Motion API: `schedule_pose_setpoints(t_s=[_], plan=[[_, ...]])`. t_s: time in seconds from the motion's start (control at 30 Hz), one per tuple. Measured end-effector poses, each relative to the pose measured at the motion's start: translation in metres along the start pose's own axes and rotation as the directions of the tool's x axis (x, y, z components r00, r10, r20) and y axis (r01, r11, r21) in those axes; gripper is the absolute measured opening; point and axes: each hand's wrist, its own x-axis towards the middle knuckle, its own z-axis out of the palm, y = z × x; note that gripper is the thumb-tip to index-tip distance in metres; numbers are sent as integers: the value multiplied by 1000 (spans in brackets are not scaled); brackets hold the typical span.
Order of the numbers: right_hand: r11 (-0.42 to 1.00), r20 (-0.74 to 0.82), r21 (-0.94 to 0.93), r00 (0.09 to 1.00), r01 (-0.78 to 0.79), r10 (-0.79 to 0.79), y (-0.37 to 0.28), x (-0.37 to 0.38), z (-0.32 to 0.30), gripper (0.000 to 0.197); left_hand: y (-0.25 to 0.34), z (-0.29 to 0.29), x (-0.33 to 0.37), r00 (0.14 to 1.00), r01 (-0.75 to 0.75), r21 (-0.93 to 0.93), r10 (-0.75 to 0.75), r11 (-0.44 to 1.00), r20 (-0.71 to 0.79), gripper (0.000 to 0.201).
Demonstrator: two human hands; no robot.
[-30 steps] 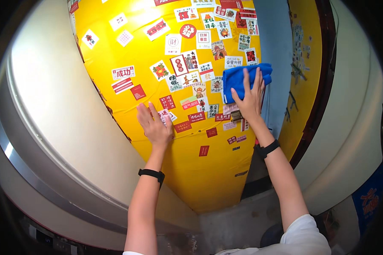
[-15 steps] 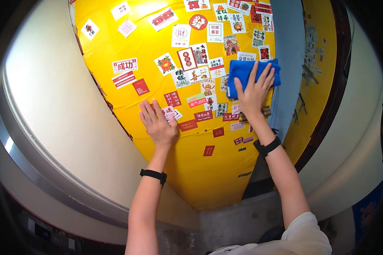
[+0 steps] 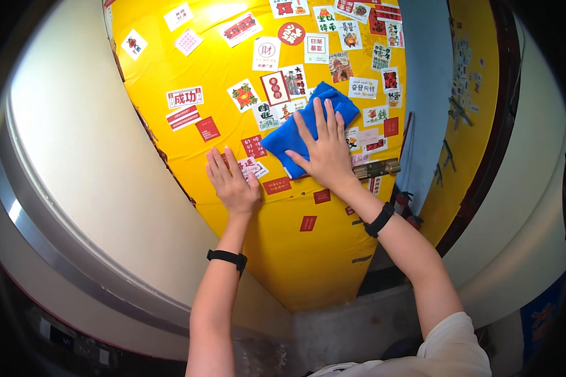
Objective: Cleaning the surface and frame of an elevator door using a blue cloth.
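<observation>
Head view, at the far left: a smooth cream-coloured upright surface (image 3: 63, 138) curved along the rim, with a shiny silver metal strip (image 3: 19, 217) lower down. Next to it stood a glossy yellow door-like panel (image 3: 295, 270) bearing many small red, white and pink paper stickers (image 3: 184, 97). On this panel lay the left hand (image 3: 234, 185), palm down, its fingers straight and nearly together, the thumb slightly apart; it held nothing and partly covered a pale sticker with red marks. A black band (image 3: 227, 257) circled that wrist.

Just to its right, a folded bright-blue soft cloth (image 3: 283, 141) lay slanted against the panel, covering parts of several stickers. The right hand (image 3: 328, 154) rested flat over it, fingers extended and spread, thumb out toward the left, pinning the cloth rather than gripping it. Beside that hand was a brass-coloured metal bolt (image 3: 380, 168). Farther right came a pale-blue wall strip (image 3: 420, 81), then a second yellow panel (image 3: 481, 75) with a dark-red edge.
</observation>
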Motion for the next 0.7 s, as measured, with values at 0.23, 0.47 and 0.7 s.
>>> schedule_pose_setpoints(t_s=[0.23, 0.47, 0.7], plan=[[960, -182, -172, 965, -220, 188, 55, -7, -19, 80, -1, 2, 0, 1000, -26, 24, 26, 999, -7, 73], [896, -234, -242, 919, -372, 318, 90, -43, -23, 78, 1, -1, 1, 1000, -10, -1, 10, 1000, -3, 73], [835, -224, -223, 861, -502, 457, 64, -67, -7, 79, 0, 0, 1, 999, 0, -46, -1, 999, -32, 73]])
